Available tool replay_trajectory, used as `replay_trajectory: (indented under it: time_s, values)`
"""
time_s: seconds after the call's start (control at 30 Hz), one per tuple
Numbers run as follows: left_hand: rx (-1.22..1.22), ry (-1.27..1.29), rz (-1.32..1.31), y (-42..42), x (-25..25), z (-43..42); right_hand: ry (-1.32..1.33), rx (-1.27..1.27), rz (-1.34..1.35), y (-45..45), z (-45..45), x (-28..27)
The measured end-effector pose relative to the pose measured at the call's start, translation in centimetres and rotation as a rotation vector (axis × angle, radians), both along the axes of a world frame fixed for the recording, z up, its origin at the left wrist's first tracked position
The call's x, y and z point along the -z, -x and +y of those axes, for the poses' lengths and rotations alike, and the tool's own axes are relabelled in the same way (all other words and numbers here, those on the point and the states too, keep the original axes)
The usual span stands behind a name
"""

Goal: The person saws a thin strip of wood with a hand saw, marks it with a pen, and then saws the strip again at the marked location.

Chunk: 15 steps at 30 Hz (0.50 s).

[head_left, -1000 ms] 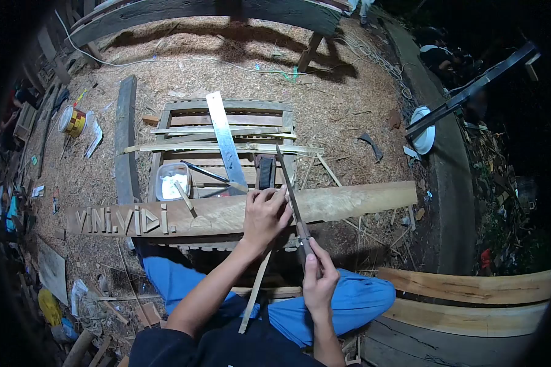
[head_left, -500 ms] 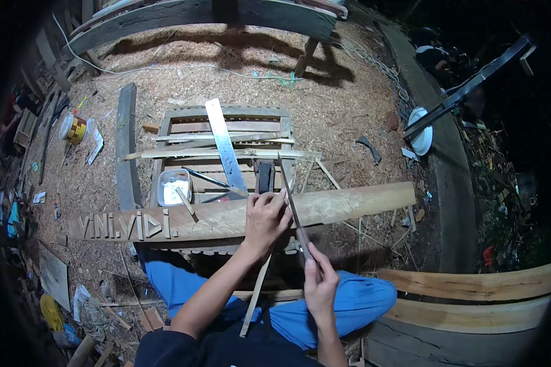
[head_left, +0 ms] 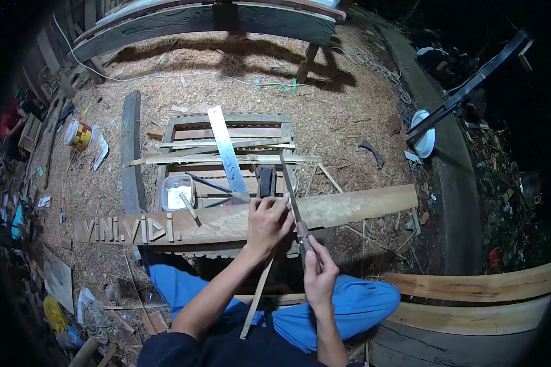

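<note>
In the head view my left hand [head_left: 268,225] is closed over the curved wooden board [head_left: 361,205], pressing a thin wood strip [head_left: 257,300] whose free end slants down toward my lap. My right hand [head_left: 320,271] grips the handle of a long narrow-bladed tool [head_left: 292,196]. Its blade points away from me and crosses the board beside my left fingertips; whether it is a knife, saw or file I cannot tell. Raised wooden letters [head_left: 131,229] reading "VINI.VIDI." lie along the board's left part.
A slatted wooden pallet [head_left: 226,116] bears a metal ruler-like plate [head_left: 226,147], a dark clamp-like block [head_left: 266,181] and a plastic tub of white stuff [head_left: 178,192] with a stick. Planks [head_left: 471,284] lie at right. A bucket [head_left: 78,134] stands left. People are at both far sides.
The view has shifted slightly, so the scene sits a little lower. The blade stays beside my left fingertips, its angle slightly changed. Both hands keep their holds.
</note>
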<state>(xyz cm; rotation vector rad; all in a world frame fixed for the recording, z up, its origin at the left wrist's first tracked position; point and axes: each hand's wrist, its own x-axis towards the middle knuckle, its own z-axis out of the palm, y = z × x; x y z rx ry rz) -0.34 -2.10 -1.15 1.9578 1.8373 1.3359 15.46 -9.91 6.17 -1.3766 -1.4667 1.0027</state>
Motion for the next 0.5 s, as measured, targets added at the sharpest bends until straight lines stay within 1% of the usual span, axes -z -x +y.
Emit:
replay_trajectory:
  time_s: [0.03, 0.07, 0.1, 0.17, 0.2, 0.23, 0.3, 0.37, 0.43, 0.5]
  values:
    - [0.008, 0.002, -0.008, -0.3, -0.2, -0.4, 0.069, 0.018, 0.094, -0.4, -0.3, -0.4]
    - [0.01, -0.007, 0.023, -0.4, -0.3, -0.5, 0.056, 0.009, 0.04, -0.7, -0.6, -0.4]
    - [0.002, -0.021, 0.063, -0.1, -0.4, -0.3, 0.048, 0.01, 0.046, -0.5, -0.4, -0.2]
    - [-0.042, -0.027, 0.056, 0.0, 0.1, -0.1, 0.028, 0.002, -0.003, 0.0, -0.2, 0.3]
    - [-0.037, -0.014, 0.027, 0.1, -0.1, 0.0, 0.006, 0.019, 0.052, 0.4, 0.2, 0.6]
    - [-0.024, 0.004, -0.009, -0.1, -0.2, 0.0, 0.01, 0.018, 0.047, 0.3, 0.1, 0.6]
    - [0.018, 0.001, 0.001, 0.1, -0.4, 0.0, 0.105, 0.028, 0.063, -0.2, -0.3, 0.2]
    - [-0.016, 0.035, 0.012, -0.1, -0.4, 0.0, 0.142, 0.051, 0.084, -2.0, -2.9, 0.6]
    - [-0.008, 0.049, 0.005, -0.1, 0.0, -0.2, 0.188, 0.065, 0.101, -2.2, -3.6, -0.1]
    - [0.016, -0.007, 0.013, 0.0, 0.1, 0.0, 0.09, 0.047, 0.065, -0.9, -2.2, -0.4]
